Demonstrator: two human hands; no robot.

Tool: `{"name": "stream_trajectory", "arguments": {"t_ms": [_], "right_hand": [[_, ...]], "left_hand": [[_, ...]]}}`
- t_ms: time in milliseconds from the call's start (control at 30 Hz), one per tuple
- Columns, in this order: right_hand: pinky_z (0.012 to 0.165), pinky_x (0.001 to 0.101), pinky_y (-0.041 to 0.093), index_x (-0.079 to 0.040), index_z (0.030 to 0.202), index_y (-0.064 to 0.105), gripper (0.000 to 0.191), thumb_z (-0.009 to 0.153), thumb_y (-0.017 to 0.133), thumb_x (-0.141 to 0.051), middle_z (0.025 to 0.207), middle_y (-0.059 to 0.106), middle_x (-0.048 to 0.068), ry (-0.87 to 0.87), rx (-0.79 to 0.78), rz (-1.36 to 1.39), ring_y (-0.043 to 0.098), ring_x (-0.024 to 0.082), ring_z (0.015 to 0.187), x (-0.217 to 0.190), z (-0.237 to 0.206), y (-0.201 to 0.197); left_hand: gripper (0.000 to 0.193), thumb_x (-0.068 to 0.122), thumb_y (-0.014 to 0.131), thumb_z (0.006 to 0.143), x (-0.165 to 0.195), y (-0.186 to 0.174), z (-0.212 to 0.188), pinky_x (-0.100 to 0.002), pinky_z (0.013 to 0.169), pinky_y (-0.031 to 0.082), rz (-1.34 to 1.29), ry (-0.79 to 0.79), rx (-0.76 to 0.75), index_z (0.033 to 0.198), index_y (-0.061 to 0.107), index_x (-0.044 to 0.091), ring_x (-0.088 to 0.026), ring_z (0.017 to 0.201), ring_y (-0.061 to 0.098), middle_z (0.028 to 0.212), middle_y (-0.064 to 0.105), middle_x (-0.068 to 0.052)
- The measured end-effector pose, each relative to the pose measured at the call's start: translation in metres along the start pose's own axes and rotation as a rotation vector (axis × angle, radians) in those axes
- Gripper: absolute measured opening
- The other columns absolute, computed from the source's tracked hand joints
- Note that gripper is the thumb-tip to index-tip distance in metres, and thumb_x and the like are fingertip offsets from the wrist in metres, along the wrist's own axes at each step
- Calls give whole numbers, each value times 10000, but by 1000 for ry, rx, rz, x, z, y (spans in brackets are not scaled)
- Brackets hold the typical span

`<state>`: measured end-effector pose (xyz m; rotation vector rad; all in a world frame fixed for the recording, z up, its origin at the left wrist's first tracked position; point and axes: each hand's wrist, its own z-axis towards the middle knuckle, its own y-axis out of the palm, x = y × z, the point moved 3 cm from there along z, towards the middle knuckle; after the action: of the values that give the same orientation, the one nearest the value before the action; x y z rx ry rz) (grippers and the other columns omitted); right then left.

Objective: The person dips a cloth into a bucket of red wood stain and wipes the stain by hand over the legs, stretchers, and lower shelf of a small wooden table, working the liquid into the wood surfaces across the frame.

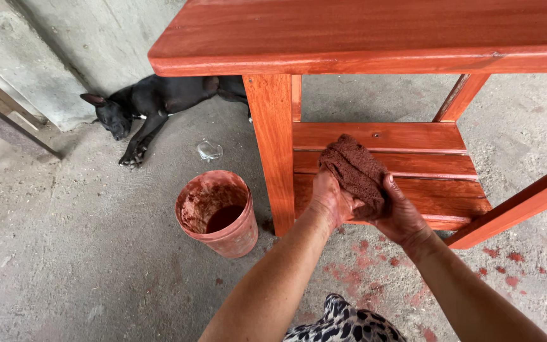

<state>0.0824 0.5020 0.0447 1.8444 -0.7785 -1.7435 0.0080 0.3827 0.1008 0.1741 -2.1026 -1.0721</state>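
Standing over a rough concrete floor [77, 253], a red-stained wooden table [375, 38] is filling the upper part of the view, its thick top running across the frame and its front leg coming down to the floor just right of a bucket. Lower down, a slatted shelf [413, 164] is spanning the space between the legs. A black dog [153, 104] is lying stretched out on the floor by the grey wall, behind the table's left end, well apart from the hands. The bucket [220, 215], smeared red inside and out, is sitting on the floor just beside the front leg, with dark liquid pooling at its bottom. Both hands are closing around a bunched brown rag [356, 171] in front of the shelf: the left hand [330, 199] is gripping its lower left side with fingers curled, and the right hand [400, 212] is clutching it from the right, thumb pressing against the cloth. The rag is hovering over the shelf's front slats. Red spatters [375, 253] are dotting the floor below the hands.
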Motion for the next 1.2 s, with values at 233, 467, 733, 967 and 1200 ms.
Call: {"name": "stream_trajectory", "arguments": {"t_ms": [233, 467, 733, 967, 1200], "right_hand": [[1008, 588, 490, -96, 1476, 493, 736, 873, 772, -414, 1416, 604, 151, -56, -65, 295, 598, 354, 1247, -10, 5, -14], [1009, 555, 534, -16, 1407, 554, 600, 865, 710, -219, 1330, 666, 192, -89, 182, 230, 646, 356, 1207, -42, 1, -67], [881, 504, 565, -46, 1412, 535, 541, 891, 575, -187, 1301, 617, 196, -542, 827, -1111, 626, 361, 1083, -130, 1, -147], [1045, 597, 440, -137, 1496, 440, 829, 818, 680, -548, 1470, 419, 283, 154, 1177, -1971, 438, 471, 1316, -103, 16, -201], [1006, 691, 443, -181, 1532, 316, 1196, 550, 836, -621, 1528, 240, 360, 422, 1109, -1691, 351, 590, 1350, -116, 22, -212]], "left_hand": [[497, 401, 501, 1011, 8, -24, 35, -494, 943, 521, 362, 10, 205, 1354, 600, 54, -271, 1043, 657, 1214, 688, -134], [605, 409, 649, 918, -13, -72, 34, -513, 993, 490, 674, -226, 229, 1439, 515, 133, -324, 1221, 551, 1426, 507, -207], [744, 524, 662, 855, -12, -89, 31, -589, 960, 486, 833, -410, -153, 1495, 470, 197, -319, 1240, 551, 1480, 506, -144], [748, 543, 646, 889, -12, -94, 27, -566, 950, 497, 862, -435, -189, 1513, 447, 183, -293, 1204, 593, 1467, 514, -129], [647, 472, 639, 896, 2, -83, 13, -539, 925, 513, 930, -407, -285, 1479, 521, 216, -275, 1192, 588, 1415, 531, -91]]}}
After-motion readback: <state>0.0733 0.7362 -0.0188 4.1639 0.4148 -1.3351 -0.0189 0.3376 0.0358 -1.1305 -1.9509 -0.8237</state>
